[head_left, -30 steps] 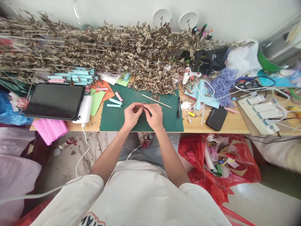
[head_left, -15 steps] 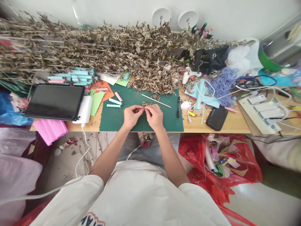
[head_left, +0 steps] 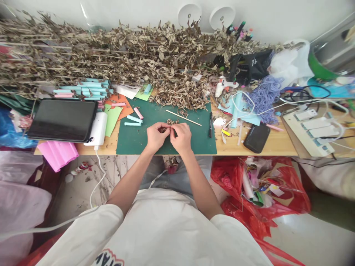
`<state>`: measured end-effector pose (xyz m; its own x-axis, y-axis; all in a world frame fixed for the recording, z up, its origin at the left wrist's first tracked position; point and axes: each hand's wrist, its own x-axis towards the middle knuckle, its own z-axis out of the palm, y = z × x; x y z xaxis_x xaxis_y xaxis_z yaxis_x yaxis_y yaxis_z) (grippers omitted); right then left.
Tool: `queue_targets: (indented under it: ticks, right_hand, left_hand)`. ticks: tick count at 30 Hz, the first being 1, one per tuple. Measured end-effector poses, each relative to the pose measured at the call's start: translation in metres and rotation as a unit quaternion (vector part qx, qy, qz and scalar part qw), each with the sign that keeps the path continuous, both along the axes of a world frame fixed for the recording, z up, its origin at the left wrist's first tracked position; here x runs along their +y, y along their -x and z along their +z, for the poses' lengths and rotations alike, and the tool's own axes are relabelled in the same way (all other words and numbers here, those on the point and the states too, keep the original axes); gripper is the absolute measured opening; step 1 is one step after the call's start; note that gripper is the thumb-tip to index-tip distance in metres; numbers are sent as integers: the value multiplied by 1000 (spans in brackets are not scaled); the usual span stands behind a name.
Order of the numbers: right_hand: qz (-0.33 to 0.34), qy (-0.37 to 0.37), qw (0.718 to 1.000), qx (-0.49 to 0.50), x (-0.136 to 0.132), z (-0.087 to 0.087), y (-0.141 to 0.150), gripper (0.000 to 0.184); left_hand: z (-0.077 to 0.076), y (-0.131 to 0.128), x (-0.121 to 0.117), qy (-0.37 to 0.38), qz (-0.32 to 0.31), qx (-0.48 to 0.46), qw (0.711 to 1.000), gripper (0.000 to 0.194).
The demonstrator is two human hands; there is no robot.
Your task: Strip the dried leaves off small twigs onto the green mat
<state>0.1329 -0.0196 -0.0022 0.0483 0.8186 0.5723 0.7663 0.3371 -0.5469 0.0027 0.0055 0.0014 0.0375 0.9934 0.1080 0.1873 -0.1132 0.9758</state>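
Over the green cutting mat (head_left: 133, 142), my left hand (head_left: 156, 136) and my right hand (head_left: 181, 136) meet at their fingertips. Both are closed in a pinch on crumbled dried leaves (head_left: 164, 130), of which only brown bits show in the curl of my left fingers. A small heap of leaf crumbs (head_left: 172, 121) lies on the mat just beyond the fingertips. Further up rests a thin wooden stick (head_left: 183, 117), slanting down to the right. Left of my hands are two light-blue paper rolls (head_left: 134, 119) and a pink paper roll (head_left: 138, 113).
Dried leafy stalks (head_left: 111, 51) fill the back of the table. To the left are a black tablet (head_left: 63, 120), a white power bank (head_left: 97, 129) and stacked blue rolls (head_left: 93, 88). On the right: a black pen (head_left: 210, 125), glue gun (head_left: 223, 87), black phone (head_left: 257, 137) and power strip (head_left: 310, 131).
My fingertips have drawn back slightly toward me, and the leaf crumbs beyond them show more. Both hands keep their pinch. The view has shifted a little.
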Motion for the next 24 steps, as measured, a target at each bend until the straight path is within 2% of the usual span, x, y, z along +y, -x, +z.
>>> queue_targets:
  ticks: [6,14,20,24]
  right_hand:
    - [-49,11,998,24,6,-4,-4,19]
    - [-27,17,998,47,9,-5,-7,23]
    - [-54,40,997,40,8,-3,-7,14]
    - [-45,23,998,33,5,1,-7,13]
  left_hand:
    - [2,2,-2,-18,4,9,1000,9]
    - [4,5,2,-56,-8,-37,998,12]
    - [0,6,1,-13,-3,-49,999,15]
    - [-1,5,2,9,0,-71,997,17]
